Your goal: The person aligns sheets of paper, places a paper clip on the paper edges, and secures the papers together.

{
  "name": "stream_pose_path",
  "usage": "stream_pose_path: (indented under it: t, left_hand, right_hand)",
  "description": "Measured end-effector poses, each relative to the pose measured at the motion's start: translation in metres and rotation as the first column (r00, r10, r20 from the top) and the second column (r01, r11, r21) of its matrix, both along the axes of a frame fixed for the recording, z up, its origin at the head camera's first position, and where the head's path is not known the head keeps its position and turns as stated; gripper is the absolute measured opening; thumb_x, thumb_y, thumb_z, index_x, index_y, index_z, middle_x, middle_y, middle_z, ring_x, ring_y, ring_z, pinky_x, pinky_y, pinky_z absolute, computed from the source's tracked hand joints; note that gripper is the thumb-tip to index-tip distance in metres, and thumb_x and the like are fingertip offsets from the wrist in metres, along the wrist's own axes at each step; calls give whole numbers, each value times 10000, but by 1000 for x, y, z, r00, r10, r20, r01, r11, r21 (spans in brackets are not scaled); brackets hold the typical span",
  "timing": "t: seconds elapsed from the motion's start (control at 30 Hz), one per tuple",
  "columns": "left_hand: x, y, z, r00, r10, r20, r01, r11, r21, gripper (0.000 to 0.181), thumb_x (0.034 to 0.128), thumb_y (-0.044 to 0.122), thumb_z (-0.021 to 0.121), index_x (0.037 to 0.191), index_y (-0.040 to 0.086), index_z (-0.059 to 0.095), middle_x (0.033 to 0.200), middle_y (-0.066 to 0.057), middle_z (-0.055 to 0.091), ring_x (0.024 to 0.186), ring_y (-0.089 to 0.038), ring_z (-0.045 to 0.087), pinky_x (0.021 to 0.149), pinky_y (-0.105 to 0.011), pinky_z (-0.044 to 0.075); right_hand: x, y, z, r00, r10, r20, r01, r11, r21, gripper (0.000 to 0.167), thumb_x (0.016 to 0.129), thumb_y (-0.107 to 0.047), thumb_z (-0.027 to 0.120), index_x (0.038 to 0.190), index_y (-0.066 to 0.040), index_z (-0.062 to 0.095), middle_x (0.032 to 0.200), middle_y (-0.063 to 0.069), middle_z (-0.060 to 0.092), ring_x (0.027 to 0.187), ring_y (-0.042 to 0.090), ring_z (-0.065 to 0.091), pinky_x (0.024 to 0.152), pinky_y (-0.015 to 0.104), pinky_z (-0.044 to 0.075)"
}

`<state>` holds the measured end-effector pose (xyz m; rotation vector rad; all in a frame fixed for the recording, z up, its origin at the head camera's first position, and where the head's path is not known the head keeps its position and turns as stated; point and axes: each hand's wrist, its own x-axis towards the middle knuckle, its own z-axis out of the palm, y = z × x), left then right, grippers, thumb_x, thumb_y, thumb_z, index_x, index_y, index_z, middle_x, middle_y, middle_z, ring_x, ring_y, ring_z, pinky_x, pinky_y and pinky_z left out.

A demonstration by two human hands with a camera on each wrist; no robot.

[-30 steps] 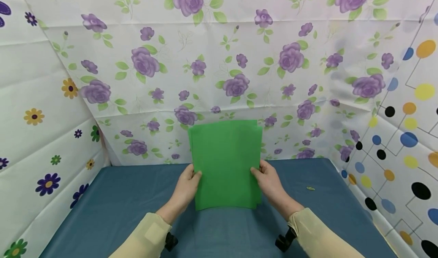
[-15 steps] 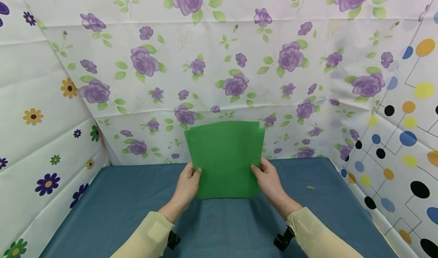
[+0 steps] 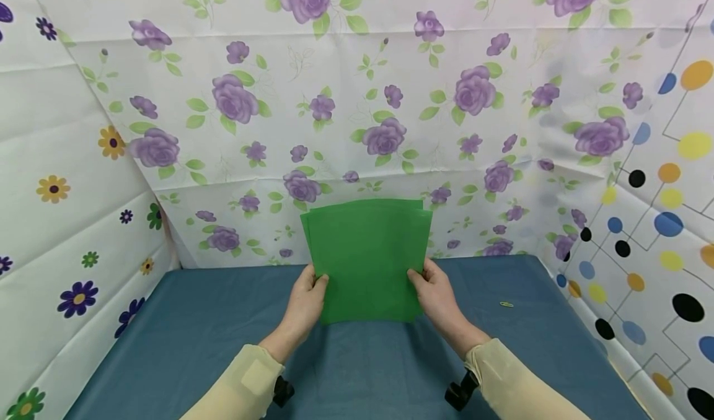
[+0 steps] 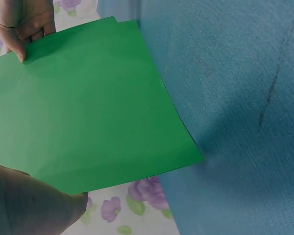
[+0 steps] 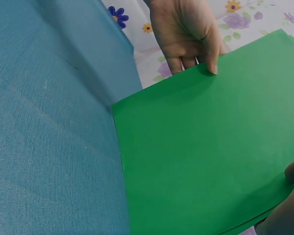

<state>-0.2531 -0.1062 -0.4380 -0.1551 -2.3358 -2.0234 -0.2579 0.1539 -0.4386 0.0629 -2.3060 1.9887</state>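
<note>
Grip: left hand [image 3: 303, 295] and right hand [image 3: 438, 291], pinched on green papers [image 3: 368, 262].
Papers: uneven — weak pinching could drop some.
Counter [image 3: 223, 311]: bumping might bend them.

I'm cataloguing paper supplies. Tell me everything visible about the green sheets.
The green sheets look like plain, smooth paper or thin card, rectangular, with slightly misaligned edges; their number can't be told. They are held up in a stack, lower edge seemingly meeting the blue table, gripped at opposite sides by the left hand and right hand.
</note>
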Motion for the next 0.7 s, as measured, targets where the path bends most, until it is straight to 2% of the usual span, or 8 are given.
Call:
stream_pose_path:
  t: [0.23, 0.5, 0.7]
  left_hand:
    - [0, -1, -3, 1000, -9, 17, 8, 1000, 17, 351, 1131, 171, 401, 1458, 54, 451, 1363, -216, 544, 1196, -371, 594, 952, -576, 520]
    - [0, 0, -6, 1000, 7, 14, -7, 1000, 4, 328, 1129, 167, 404, 1425, 42, 472, 1348, -210, 558, 1181, -362, 595, 943, -571, 515]
    - [0, 0, -8, 1000, 10, 15, -10, 1000, -6, 349, 1128, 171, 408, 1450, 44, 456, 1396, -214, 526, 1235, -366, 558, 979, -581, 489]
  right_hand:
    - [2, -2, -2, 1000, 1, 7, -1, 1000, -17, 338, 1091, -138, 516, 1414, -56, 573, 1249, 209, 642, 1098, 361, 656, 907, 528, 561]
    - [0, -3, -9, 1000, -21, 7, 21, 1000, -12, 288, 1081, -115, 528, 1341, -22, 610, 1172, 200, 664, 1043, 349, 671, 875, 516, 573]
    - [2, -4, -10, 1000, -7, 17, 7, 1000, -24, 318, 1086, -133, 526, 1382, -35, 590, 1224, 198, 657, 1071, 352, 669, 887, 514, 572]
